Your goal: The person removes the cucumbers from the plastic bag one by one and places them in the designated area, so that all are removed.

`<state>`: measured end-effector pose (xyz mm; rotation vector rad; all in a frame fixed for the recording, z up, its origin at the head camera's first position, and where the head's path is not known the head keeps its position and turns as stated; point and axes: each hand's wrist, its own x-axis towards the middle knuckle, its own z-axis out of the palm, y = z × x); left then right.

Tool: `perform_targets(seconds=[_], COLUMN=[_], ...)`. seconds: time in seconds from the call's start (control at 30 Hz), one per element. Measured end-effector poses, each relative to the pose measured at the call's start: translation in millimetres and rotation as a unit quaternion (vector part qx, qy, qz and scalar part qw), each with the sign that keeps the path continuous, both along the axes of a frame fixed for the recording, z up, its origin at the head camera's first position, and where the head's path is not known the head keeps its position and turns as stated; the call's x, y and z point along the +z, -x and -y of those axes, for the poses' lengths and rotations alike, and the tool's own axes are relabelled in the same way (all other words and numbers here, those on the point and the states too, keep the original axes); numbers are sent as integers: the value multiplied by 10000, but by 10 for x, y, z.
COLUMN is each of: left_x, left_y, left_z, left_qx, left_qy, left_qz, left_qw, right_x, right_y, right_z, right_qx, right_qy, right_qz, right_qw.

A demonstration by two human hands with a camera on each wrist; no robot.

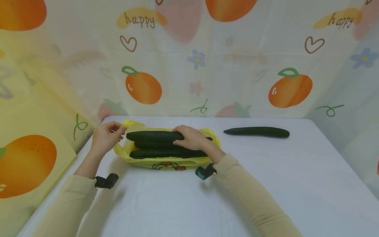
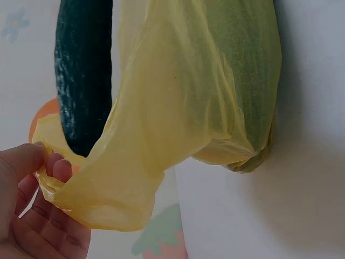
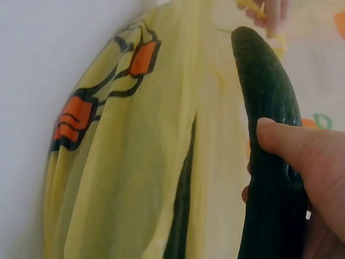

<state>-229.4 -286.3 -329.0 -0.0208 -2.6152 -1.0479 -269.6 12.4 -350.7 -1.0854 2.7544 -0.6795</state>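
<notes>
A yellow plastic bag [image 1: 165, 164] with a printed design lies open on the table with several dark green cucumbers in it. My left hand [image 1: 108, 136] pinches the bag's left edge between thumb and fingers; in the left wrist view the thin yellow plastic [image 2: 135, 178] stretches from that hand. My right hand [image 1: 190, 136] grips the topmost cucumber [image 1: 154, 136], thumb on the near side, above the bag's opening. The right wrist view shows this cucumber [image 3: 269, 97] raised beside the bag's rim. Lower in the bag lies another cucumber [image 1: 165, 153], partly covered by the plastic.
A single cucumber [image 1: 257, 132] lies on the white table [image 1: 266, 171] at the back right. Behind the table hangs a patterned cloth [image 1: 231, 65] with oranges and lettering, and yellowish cloth [image 1: 32, 118] borders the left side.
</notes>
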Motion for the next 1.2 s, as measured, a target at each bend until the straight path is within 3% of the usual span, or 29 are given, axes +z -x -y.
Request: perform_targets(seconds=[0.27,0.53,0.97,1.2], left_x=[24,35,90,94], left_y=[-5,-7,-13,-16], left_z=[13,43,96,103], left_qx=[54,-66,-313,-390], left_qy=[-2,-40,47,104], left_qz=[126,115,167,91], left_qw=[9999,9999,9994,9991], right_x=[86,110,174,242], right_y=[-97,-156,-278,-313], right_z=[3,-38,-31,-26], right_qx=[35,48,404,488], right_qy=[88,134,243,241], right_qz=[-91,-170,-423,-711], right_qw=[9999,9998,9980,9960])
